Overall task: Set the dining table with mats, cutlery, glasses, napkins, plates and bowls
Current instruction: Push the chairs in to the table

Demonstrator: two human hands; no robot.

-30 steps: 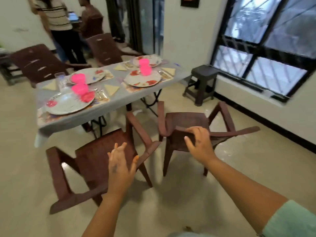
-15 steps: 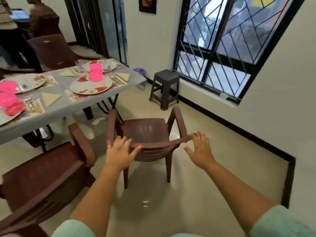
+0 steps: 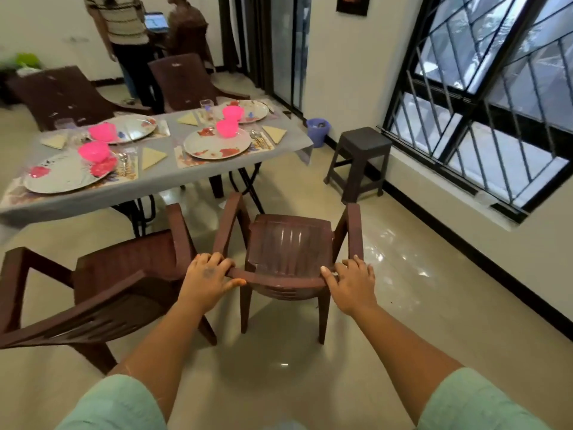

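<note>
Both hands grip the top rail of a brown chair (image 3: 290,243) seen from behind, its seat facing the bench (image 3: 161,178). Left hand (image 3: 206,279): fingers curled over the rail's left end, thumb hooked under it. Right hand (image 3: 352,285): fingers curled over the right end, thumb along the rail's near face. Pale green sleeves at the bottom edge.

The chair stands on the floor, short of the bench's near edge and apart from it. A second chair (image 3: 102,287) sits just left of the held one, armrests close together; whether they touch, cannot tell.

The bench, grey cloth, lies beyond both chairs and is laid for four. Nearest the held chair: a plate (image 3: 217,145) on a mat (image 3: 181,158), a pink bowl (image 3: 228,128) on its far edge, cutlery (image 3: 259,139) to its right, then a folded yellow napkin (image 3: 274,133). Far corner: another plate (image 3: 252,110) with a pink bowl, a glass (image 3: 206,107) beside it. The left half of the bench carries two more plates, pink bowls, napkins, a glass.

Two more chairs stand at the bench's far side. Right of the bench: a purple bin (image 3: 317,131) against the wall, a dark stool (image 3: 359,162) under the barred window (image 3: 483,97). Two people stand behind the far chairs.
</note>
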